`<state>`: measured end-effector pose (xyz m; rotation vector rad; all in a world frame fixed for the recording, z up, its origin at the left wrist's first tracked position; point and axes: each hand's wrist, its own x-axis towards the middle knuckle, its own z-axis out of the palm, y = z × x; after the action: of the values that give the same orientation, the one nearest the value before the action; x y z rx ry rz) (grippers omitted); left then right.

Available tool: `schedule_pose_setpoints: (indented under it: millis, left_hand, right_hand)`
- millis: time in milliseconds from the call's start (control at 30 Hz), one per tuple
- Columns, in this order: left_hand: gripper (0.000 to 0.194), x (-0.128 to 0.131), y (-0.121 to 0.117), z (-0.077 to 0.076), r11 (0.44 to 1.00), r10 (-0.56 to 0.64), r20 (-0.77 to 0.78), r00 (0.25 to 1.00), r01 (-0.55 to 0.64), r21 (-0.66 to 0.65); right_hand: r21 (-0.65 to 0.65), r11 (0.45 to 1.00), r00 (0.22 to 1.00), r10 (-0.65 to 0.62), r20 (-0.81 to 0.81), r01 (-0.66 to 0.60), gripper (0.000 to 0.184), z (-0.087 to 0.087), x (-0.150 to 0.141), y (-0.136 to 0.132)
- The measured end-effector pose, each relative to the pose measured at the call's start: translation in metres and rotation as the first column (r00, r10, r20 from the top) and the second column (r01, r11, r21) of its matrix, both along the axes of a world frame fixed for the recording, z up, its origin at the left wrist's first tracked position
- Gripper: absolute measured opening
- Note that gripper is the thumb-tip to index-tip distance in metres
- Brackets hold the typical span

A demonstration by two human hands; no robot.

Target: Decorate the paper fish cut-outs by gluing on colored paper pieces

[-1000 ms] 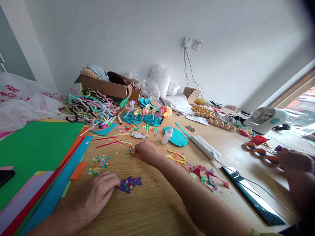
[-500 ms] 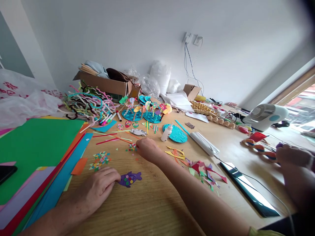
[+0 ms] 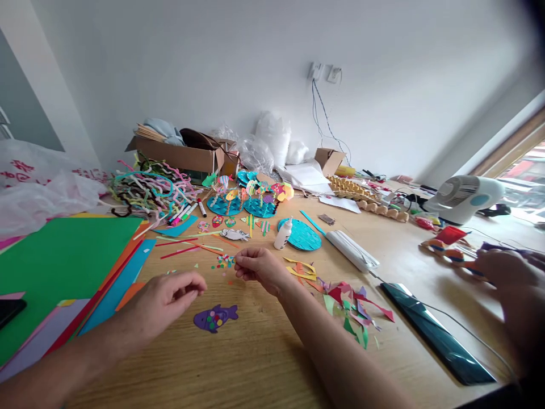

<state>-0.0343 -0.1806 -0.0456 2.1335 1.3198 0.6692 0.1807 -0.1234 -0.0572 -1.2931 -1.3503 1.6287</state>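
A purple paper fish (image 3: 215, 318) dotted with coloured spots lies flat on the wooden table (image 3: 264, 358). My left hand (image 3: 166, 301) hovers just above and left of it, fingers loosely curled and holding nothing. Further back, my right hand (image 3: 259, 267) has its fingertips pinched together beside a small pile of coloured paper bits (image 3: 223, 261). What the pinch holds is too small to make out.
Stacked coloured paper sheets (image 3: 63, 261) and a black phone (image 3: 11, 309) lie left. Behind are pipe cleaners (image 3: 147, 190), a cardboard box (image 3: 179, 153), a glue bottle (image 3: 283, 234) and a blue disc (image 3: 303, 236). Paper scraps (image 3: 353, 304), a dark strip (image 3: 438, 335), a white fan (image 3: 464, 196) and another person's hand (image 3: 502, 270) are right.
My left hand has lifted off the purple fish and moved up and away from it. My right hand has drawn back slightly from the paper bits with its fingertips pinched.
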Motion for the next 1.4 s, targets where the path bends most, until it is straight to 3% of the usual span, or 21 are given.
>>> schedule_pose_setpoints:
  millis: [100,233,333,467,600,800,1133,1400]
  left_hand:
    - [0.019,0.018,0.023,0.004,0.999,-0.002,0.072,0.997,0.005,-0.041]
    - [0.019,0.041,0.052,-0.007,0.987,0.018,0.182,0.983,0.012,-0.163]
    - [0.02,0.051,0.061,-0.016,0.963,0.034,0.246,0.969,0.034,-0.267]
    - [0.023,0.056,0.057,-0.015,0.934,0.069,0.315,0.947,0.049,-0.353]
    - [0.026,0.056,0.053,-0.013,0.864,0.169,0.452,0.876,0.088,-0.495]
    - [0.03,0.058,0.055,-0.016,0.789,0.272,0.521,0.809,0.123,-0.602]
    - [0.029,0.06,0.052,-0.015,0.783,0.322,0.538,0.779,0.1,-0.614]
    - [0.028,0.059,0.049,-0.017,0.787,0.324,0.548,0.771,0.102,-0.609]
  right_hand:
    - [-0.038,0.999,0.993,0.008,-0.121,-0.013,0.025,-0.003,0.001,-0.003]
    - [-0.058,0.998,0.98,0.009,-0.201,-0.021,0.03,-0.006,0.002,-0.005]
    - [-0.048,0.999,0.973,-0.005,-0.232,-0.007,0.031,-0.008,0.002,-0.005]
    - [-0.017,1.0,0.967,-0.024,-0.254,0.021,0.029,-0.01,0.003,-0.004]
    - [0.017,0.999,0.965,-0.037,-0.259,0.043,0.027,-0.012,0.002,-0.002]
    - [0.057,0.997,0.968,-0.039,-0.248,0.055,0.023,-0.013,0.001,-0.002]
    - [0.096,0.993,0.983,-0.051,-0.178,0.069,0.01,-0.014,-0.002,-0.002]
    - [0.1,0.994,0.994,-0.022,-0.11,0.033,0.011,-0.012,-0.001,-0.003]
